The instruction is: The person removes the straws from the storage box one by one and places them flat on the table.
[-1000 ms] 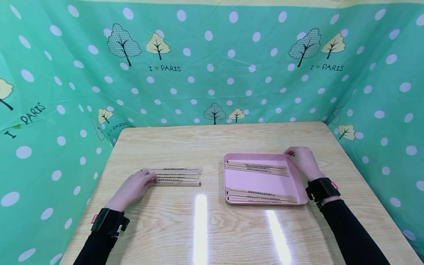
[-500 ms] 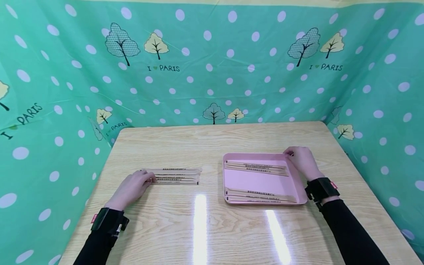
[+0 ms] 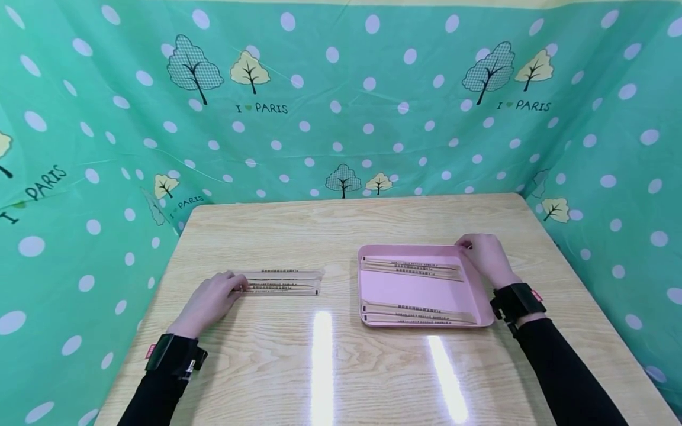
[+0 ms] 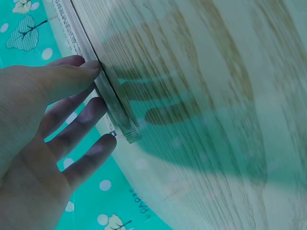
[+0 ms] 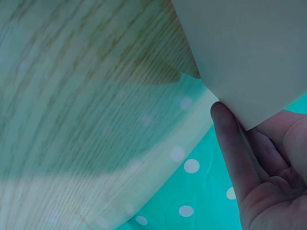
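Observation:
Several slim wrapped straws (image 3: 288, 284) with printed wrappers lie side by side on the table, left of centre. My left hand (image 3: 213, 296) holds their left ends. In the left wrist view, the thumb (image 4: 72, 79) lies along one side of the wrapped ends (image 4: 115, 108) and the fingers reach the other side. A pink tray (image 3: 412, 291) stands to the right, with my right hand (image 3: 486, 257) gripping its far right corner. The right wrist view shows fingertips (image 5: 223, 122) at the tray's pale side wall (image 5: 249, 57); part of the grip is hidden there.
Inside the tray lie two groups of similar wrapped straws, one along the far side (image 3: 412, 268) and one along the near side (image 3: 421, 313). The wooden table (image 3: 266, 355) is bordered by a green dotted curtain (image 3: 341, 106) at the back and sides.
The nearest straws on the table have shifted slightly left and closer to the others, and my left hand has moved a little left with them. My right hand stays on the tray.

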### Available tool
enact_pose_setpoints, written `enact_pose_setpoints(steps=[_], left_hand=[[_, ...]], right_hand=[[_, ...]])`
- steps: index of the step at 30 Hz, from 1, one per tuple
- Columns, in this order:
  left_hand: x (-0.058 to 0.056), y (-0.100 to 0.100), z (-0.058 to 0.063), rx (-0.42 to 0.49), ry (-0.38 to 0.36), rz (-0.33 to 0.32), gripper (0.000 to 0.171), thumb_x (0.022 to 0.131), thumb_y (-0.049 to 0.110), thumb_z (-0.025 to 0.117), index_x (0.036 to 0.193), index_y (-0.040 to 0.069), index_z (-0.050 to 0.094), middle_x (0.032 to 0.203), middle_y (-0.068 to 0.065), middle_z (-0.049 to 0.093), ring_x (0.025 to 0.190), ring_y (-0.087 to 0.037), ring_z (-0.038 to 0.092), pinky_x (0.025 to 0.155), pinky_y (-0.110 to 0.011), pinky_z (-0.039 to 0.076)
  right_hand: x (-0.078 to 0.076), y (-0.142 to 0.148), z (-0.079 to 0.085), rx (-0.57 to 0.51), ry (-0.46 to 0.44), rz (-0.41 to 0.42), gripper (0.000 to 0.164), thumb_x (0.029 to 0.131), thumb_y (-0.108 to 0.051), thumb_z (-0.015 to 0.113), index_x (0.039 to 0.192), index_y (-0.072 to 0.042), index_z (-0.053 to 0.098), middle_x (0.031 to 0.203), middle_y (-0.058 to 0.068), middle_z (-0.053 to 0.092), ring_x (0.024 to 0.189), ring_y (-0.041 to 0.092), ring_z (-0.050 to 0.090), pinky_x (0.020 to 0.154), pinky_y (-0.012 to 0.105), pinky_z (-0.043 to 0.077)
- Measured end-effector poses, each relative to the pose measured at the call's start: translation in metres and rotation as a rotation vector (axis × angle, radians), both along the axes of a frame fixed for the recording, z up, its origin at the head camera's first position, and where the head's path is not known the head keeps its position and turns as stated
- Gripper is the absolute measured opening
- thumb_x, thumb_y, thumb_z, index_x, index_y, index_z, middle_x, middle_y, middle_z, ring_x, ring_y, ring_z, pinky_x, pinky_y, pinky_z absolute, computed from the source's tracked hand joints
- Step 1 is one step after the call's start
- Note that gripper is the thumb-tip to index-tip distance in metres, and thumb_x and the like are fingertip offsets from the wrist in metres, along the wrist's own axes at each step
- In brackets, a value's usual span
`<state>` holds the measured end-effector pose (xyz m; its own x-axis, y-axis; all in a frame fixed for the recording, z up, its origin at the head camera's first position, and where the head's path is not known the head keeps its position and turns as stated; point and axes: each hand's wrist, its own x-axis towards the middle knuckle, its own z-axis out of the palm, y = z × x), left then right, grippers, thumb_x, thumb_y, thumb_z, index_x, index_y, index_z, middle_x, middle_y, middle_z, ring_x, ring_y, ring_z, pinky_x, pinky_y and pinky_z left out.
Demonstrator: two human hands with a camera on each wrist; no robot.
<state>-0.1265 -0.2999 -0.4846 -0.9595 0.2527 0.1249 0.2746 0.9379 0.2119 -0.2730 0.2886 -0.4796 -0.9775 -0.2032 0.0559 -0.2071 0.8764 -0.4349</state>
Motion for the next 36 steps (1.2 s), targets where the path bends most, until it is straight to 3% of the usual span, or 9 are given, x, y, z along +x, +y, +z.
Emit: enact_pose_setpoints(steps=[25, 36], left_hand=[[-0.002, 0.006, 0.004, -0.038, 0.009, -0.003, 0.018, 0.087, 0.002, 0.076, 0.095, 0.016, 0.069, 0.086, -0.003, 0.065, 0.077, -0.021, 0.063, 0.065, -0.039, 0.05], [-0.01, 0.034, 0.018, -0.04, 0.016, -0.026, 0.012, 0.091, 0.004, 0.073, 0.099, 0.013, 0.07, 0.083, -0.001, 0.063, 0.073, -0.017, 0.058, 0.063, -0.035, 0.047]], right_hand=[[0.0, 0.0, 0.001, -0.003, 0.014, 0.004, 0.017, 0.097, 0.001, 0.061, 0.107, 0.005, 0.074, 0.107, 0.026, 0.074, 0.102, 0.043, 0.069, 0.086, 0.054, 0.055], [0.003, 0.001, 0.001, -0.003, 0.062, 0.025, 0.015, 0.096, 0.0, 0.063, 0.104, 0.004, 0.075, 0.103, 0.025, 0.075, 0.098, 0.042, 0.07, 0.085, 0.054, 0.055]])
